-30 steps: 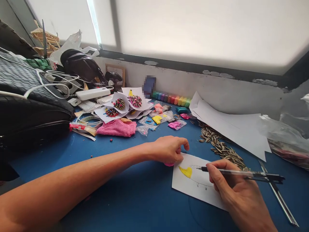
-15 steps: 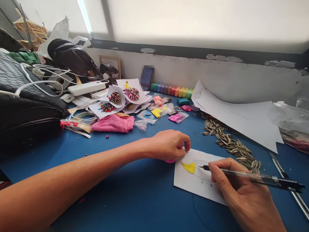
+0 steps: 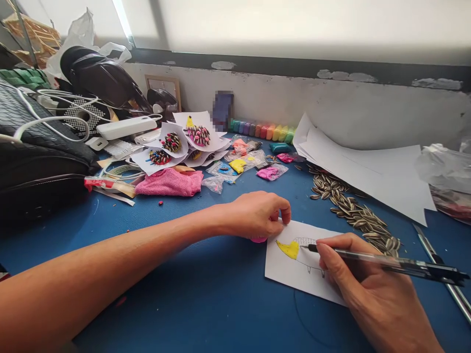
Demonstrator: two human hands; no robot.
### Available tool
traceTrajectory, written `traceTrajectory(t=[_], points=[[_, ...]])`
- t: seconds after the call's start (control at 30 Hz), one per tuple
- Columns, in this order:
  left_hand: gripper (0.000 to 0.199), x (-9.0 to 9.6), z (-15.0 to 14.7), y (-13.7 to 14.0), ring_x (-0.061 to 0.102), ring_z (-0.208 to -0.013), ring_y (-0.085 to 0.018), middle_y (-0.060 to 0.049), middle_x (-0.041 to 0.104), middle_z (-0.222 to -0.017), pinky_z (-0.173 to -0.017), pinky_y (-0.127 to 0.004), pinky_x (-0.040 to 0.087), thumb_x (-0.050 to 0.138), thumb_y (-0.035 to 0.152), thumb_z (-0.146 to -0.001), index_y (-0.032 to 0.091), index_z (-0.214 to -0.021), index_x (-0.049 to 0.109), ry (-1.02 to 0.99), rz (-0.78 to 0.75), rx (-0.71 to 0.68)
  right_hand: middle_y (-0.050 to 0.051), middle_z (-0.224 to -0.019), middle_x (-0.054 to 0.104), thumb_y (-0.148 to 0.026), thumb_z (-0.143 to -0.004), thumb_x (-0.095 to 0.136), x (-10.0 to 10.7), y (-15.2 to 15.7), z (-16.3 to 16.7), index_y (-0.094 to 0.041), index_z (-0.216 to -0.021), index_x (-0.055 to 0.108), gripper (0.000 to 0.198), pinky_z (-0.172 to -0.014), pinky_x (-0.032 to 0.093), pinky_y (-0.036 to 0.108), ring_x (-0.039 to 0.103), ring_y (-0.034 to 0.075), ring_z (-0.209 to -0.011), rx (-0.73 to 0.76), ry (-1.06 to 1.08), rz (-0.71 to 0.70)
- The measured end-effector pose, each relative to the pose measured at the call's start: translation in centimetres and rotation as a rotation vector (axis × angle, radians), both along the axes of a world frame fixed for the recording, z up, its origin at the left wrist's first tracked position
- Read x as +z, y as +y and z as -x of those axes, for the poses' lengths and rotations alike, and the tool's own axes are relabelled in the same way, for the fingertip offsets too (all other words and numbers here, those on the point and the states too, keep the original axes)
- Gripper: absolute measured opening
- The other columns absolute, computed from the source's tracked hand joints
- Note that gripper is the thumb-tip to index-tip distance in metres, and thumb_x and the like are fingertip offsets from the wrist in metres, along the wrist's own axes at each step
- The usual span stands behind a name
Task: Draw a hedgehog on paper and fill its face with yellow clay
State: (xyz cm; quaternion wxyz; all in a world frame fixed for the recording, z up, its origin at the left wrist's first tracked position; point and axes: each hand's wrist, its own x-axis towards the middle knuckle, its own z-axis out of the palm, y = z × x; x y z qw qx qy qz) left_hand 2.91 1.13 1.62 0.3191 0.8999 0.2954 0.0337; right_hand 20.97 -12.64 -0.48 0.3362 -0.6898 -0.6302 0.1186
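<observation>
On the blue worktop, a small paper card bears a yellow clay patch. The right hand grips a pen, tip on the card; the left hand, curled over pink clay, pins the card's corner. Sunflower seeds lie nearby.

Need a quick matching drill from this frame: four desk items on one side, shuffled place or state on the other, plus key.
Items
1. pen
2. pink towel
3. sunflower seeds
4. paper card

Place or state
A. scattered along the edge of the white sheets
B. crumpled below the finished hedgehog cards
C. gripped in the right hand, tip on the drawing
D. flat on the blue table, corner pinned by the left hand

Pairs: 1-C, 2-B, 3-A, 4-D
</observation>
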Motion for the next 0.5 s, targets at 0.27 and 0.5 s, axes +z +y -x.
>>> traceTrajectory(t=[0.27, 0.5], points=[[0.024, -0.15, -0.07, -0.03, 0.058, -0.079, -0.013, 0.003, 0.068, -0.090, -0.065, -0.022, 0.038, 0.055, 0.019, -0.079, 0.023, -0.100, 0.068, -0.002, -0.018, 0.000, -0.005, -0.050, 0.063, -0.044, -0.082, 0.059, 0.74, 0.33, 0.98, -0.027, -0.072, 0.065, 0.021, -0.037, 0.041, 0.022, 0.055, 0.012, -0.040, -0.038, 0.038, -0.028], [0.024, -0.19, 0.03, -0.07, 0.058, -0.078, -0.013, 0.003, 0.068, -0.089, -0.064, -0.022, 0.038, 0.055, 0.019, -0.079, 0.023, -0.100, 0.067, -0.015, -0.020, -0.010, -0.006, -0.051, 0.061, -0.041, -0.082, 0.059, 0.62, 0.02, 0.93, -0.027, -0.069, 0.064, 0.019, -0.039, 0.040, 0.021, 0.052, 0.011, -0.041, -0.020, 0.023, -0.050]])
